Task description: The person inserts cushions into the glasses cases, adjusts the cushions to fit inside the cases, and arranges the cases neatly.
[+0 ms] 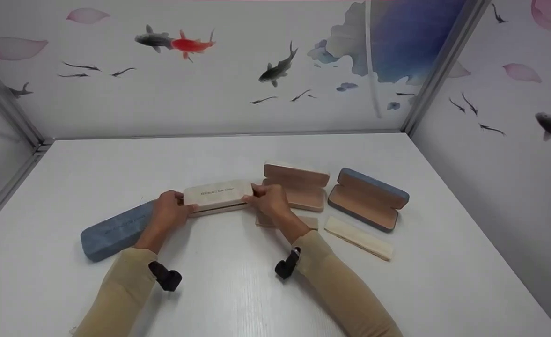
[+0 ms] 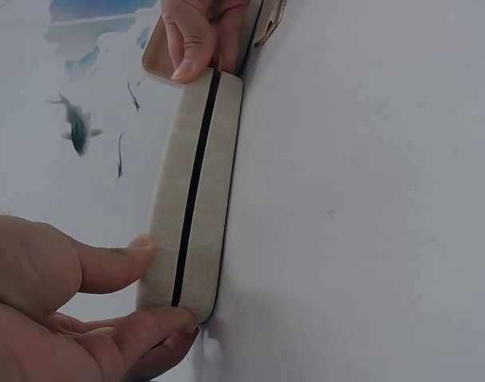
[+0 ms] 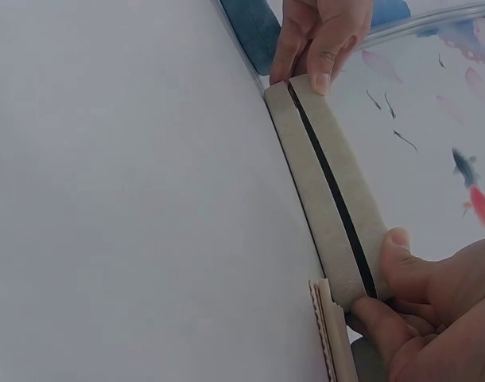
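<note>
A cream glasses case (image 1: 217, 193) with small print on its lid lies on the white table, its lid slightly raised. In the left wrist view, a thin dark gap runs along the side of the same case (image 2: 167, 199). My left hand (image 1: 169, 211) pinches the left end, thumb on the lid and fingers at the lower edge. At the right end, my right hand (image 1: 272, 204) pinches the case the same way, as the right wrist view shows. Whatever lies inside is hidden. A closed blue glasses case (image 1: 113, 232) rests beside my left hand, partly covered by it.
Behind my right hand stands an open cream case (image 1: 309, 199) with a brown lining. Right of it is an open blue case (image 1: 366, 203). A folded cream cloth (image 1: 357, 238) and a tan cloth (image 1: 311, 223) lie in front of them. Printed walls border the table.
</note>
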The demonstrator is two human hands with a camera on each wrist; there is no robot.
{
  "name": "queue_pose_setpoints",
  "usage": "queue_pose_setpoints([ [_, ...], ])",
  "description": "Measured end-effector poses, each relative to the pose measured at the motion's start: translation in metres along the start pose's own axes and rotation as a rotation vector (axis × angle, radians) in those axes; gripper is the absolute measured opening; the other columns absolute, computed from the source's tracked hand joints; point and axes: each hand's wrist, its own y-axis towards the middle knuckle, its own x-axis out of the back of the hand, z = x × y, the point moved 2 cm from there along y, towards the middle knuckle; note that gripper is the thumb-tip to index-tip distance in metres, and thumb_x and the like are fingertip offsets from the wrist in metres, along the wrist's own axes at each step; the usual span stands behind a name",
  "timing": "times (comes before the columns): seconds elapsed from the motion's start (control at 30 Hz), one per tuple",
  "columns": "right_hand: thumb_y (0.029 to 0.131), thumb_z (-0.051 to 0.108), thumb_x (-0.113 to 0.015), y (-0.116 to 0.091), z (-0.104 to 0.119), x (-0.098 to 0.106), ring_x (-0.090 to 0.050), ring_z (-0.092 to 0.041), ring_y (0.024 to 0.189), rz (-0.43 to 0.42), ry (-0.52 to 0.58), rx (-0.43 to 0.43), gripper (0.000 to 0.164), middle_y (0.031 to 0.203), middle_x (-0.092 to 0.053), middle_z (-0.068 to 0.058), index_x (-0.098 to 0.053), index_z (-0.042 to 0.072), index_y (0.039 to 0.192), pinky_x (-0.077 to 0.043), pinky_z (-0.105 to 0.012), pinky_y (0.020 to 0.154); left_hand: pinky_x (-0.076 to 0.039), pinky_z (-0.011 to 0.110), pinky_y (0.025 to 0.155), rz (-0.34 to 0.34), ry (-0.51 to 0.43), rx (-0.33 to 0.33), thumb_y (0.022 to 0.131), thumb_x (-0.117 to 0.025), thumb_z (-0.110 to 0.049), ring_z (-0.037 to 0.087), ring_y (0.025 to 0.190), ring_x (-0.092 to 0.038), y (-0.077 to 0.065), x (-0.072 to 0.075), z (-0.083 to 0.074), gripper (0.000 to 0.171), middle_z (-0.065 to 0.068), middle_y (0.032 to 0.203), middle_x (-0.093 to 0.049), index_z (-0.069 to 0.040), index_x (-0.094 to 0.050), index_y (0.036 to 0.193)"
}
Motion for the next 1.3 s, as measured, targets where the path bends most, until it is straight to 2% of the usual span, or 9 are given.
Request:
queue_pose_setpoints([
  [0.43, 0.086, 0.014, -0.079, 0.0, 0.002, -0.003, -0.055, -0.02, 0.134, -0.024, -0.027, 0.01, 0.049, 0.138, -0.062, -0.011, -0.063, 0.005, 0.131, -0.052, -0.032, 0.104, -0.046, 0.049, 0.102, -0.028, -0.032, 0.008, 0.098, -0.063, -0.011, 0.037, 0.116, -0.053, 0.001, -0.001, 0.001, 0.049, 0.033, 0.134, -0.054, 0.016, -0.046, 0.135],
  [0.57, 0.087, 0.014, -0.078, -0.002, 0.005, -0.003, -0.058, -0.015, 0.128, -0.01, -0.059, 0.033, 0.048, 0.137, -0.063, -0.011, -0.063, 0.004, 0.132, -0.054, -0.025, 0.093, -0.046, 0.048, 0.101, -0.029, -0.032, 0.008, 0.098, -0.063, -0.012, 0.037, 0.116, -0.053, -0.001, 0.0, 0.001, 0.049, 0.032, 0.133, -0.054, 0.016, -0.046, 0.135],
  [0.73, 0.088, 0.013, -0.077, -0.002, 0.006, -0.001, -0.06, -0.01, 0.1, 0.029, -0.032, 0.051, 0.043, 0.131, -0.068, -0.01, -0.067, 0.005, 0.129, -0.048, -0.019, 0.072, -0.048, 0.048, 0.099, -0.026, -0.026, -0.024, 0.098, -0.063, -0.013, 0.04, 0.12, -0.055, -0.003, 0.001, 0.001, 0.05, 0.033, 0.134, -0.054, 0.016, -0.046, 0.136],
  [0.8, 0.088, 0.013, -0.078, -0.002, 0.006, 0.0, -0.059, -0.011, 0.092, 0.038, -0.014, 0.047, 0.043, 0.13, -0.068, -0.011, -0.067, 0.005, 0.129, -0.046, -0.018, 0.067, -0.049, 0.047, 0.097, -0.028, -0.02, -0.037, 0.098, -0.063, -0.013, 0.04, 0.12, -0.057, -0.003, 0.001, 0.001, 0.05, 0.033, 0.134, -0.055, 0.016, -0.047, 0.135],
  [0.9, 0.087, 0.011, -0.078, -0.002, 0.007, 0.001, -0.059, -0.011, 0.09, 0.038, 0.01, 0.029, 0.049, 0.135, -0.065, -0.012, -0.063, 0.003, 0.133, -0.044, -0.019, 0.064, -0.049, 0.046, 0.096, -0.021, -0.031, -0.042, 0.098, -0.063, -0.012, 0.039, 0.118, -0.057, -0.003, 0.001, 0.0, 0.049, 0.033, 0.133, -0.056, 0.016, -0.048, 0.134],
  [1.1, 0.087, 0.002, -0.075, -0.009, 0.014, 0.0, -0.064, -0.014, 0.107, 0.023, 0.027, 0.043, 0.052, 0.137, -0.063, -0.017, -0.058, -0.001, 0.136, -0.051, -0.017, 0.071, -0.047, 0.051, 0.106, 0.014, -0.019, -0.037, 0.099, -0.061, -0.015, 0.043, 0.128, -0.055, -0.003, 0.002, -0.003, 0.06, 0.036, 0.141, -0.05, 0.017, -0.037, 0.144],
  [1.3, 0.089, 0.005, -0.074, -0.016, 0.021, 0.003, -0.067, -0.019, 0.11, -0.011, -0.025, 0.048, 0.043, 0.133, -0.066, -0.014, -0.065, 0.002, 0.131, -0.057, -0.024, 0.078, -0.051, 0.049, 0.104, 0.038, -0.068, -0.016, 0.102, -0.055, -0.02, 0.043, 0.127, -0.058, -0.007, 0.007, -0.007, 0.063, 0.037, 0.145, -0.045, 0.012, -0.03, 0.15],
])
